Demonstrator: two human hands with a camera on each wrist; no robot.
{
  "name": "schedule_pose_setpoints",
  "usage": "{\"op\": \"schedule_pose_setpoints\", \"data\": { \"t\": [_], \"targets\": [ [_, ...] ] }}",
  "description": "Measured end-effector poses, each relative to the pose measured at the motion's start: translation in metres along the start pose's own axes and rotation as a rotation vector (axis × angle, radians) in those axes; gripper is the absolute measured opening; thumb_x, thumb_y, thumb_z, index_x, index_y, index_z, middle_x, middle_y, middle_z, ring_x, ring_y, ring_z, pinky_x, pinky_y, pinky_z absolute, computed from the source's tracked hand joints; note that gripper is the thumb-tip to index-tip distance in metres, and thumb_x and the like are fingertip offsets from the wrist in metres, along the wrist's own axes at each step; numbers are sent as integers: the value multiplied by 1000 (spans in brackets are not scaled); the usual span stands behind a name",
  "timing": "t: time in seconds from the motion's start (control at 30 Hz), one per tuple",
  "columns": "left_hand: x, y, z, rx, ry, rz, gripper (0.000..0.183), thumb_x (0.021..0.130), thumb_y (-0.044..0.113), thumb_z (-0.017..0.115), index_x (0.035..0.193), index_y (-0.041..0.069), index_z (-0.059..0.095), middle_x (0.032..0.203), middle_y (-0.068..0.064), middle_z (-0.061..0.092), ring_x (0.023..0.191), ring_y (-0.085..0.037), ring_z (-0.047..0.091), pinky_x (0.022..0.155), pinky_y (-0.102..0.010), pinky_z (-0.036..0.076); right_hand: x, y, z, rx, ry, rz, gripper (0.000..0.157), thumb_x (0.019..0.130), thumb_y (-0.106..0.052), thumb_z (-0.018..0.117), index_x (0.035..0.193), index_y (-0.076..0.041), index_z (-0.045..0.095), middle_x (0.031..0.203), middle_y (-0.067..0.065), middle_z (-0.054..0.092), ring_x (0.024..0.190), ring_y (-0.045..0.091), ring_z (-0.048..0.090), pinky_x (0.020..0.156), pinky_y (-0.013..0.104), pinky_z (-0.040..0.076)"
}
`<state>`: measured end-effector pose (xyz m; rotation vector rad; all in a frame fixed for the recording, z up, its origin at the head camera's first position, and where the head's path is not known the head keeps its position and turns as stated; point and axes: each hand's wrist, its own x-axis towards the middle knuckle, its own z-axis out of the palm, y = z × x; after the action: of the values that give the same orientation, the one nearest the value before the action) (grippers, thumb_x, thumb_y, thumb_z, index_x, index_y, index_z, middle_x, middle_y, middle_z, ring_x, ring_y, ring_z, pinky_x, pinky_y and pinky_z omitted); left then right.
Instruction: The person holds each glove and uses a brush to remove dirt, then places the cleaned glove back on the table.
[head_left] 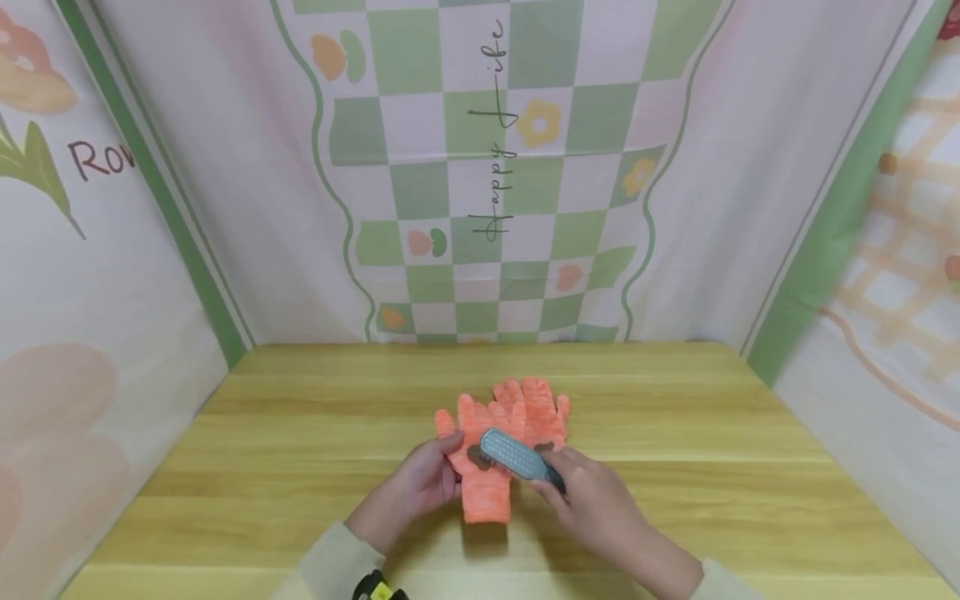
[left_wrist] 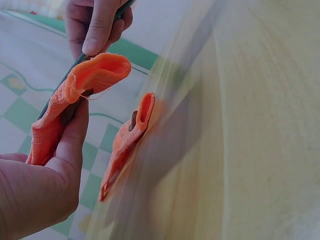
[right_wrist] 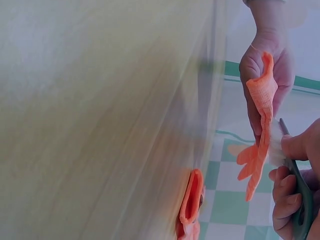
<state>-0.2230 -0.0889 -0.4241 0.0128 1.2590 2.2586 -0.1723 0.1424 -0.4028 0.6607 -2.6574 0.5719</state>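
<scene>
An orange knit glove (head_left: pixel 486 498) with a dark brown patch (head_left: pixel 477 456) is raised above the table. My left hand (head_left: pixel 422 478) grips it by the side, thumb on top and the other fingers beneath. In my right hand (head_left: pixel 596 500) is a grey-green brush (head_left: pixel 512 452), gripped by its handle and slanted over the glove. Its pale bristles (right_wrist: pixel 276 145) face the glove's surface in the right wrist view. Behind lies a second orange glove (head_left: pixel 534 408) on the table, also with a brown patch, partly covered by the held one.
The wood-grain table (head_left: pixel 322 417) reaches back to a curtain (head_left: pixel 480 167) with green and white checks. Patterned fabric hangs on both sides. A dark band with a yellow part (head_left: pixel 381 592) shows at the left sleeve.
</scene>
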Motion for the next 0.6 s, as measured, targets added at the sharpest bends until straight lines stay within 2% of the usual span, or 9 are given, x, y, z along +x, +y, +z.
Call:
{"op": "schedule_pose_setpoints", "data": {
  "t": [0.17, 0.37, 0.6],
  "targets": [
    [0, 1, -2, 5, -3, 3, 46, 108, 24, 31, 141, -7, 33, 116, -14, 65, 105, -23, 63, 93, -42, 50, 1, 3, -2, 19, -19, 52, 32, 87, -21, 75, 108, 3, 68, 97, 9, 68, 86, 21, 67, 70, 36, 57],
    [0, 2, -4, -4, -5, 10, 45, 107, 24, 31, 141, -7, 33, 114, -13, 67, 103, -21, 64, 92, -40, 51, 1, 6, -6, 37, -1, 57, 33, 87, -20, 76, 110, 2, 68, 99, 9, 68, 87, 20, 66, 70, 35, 57],
    [1, 5, -5, -28, -21, 3, 41, 107, 25, 32, 137, -3, 39, 109, -9, 69, 101, -18, 65, 89, -37, 52, 9, 2, -14, 74, 27, 52, 25, 86, -21, 76, 103, -4, 70, 85, -3, 63, 68, 7, 55, 57, 23, 48]
  ]
}}
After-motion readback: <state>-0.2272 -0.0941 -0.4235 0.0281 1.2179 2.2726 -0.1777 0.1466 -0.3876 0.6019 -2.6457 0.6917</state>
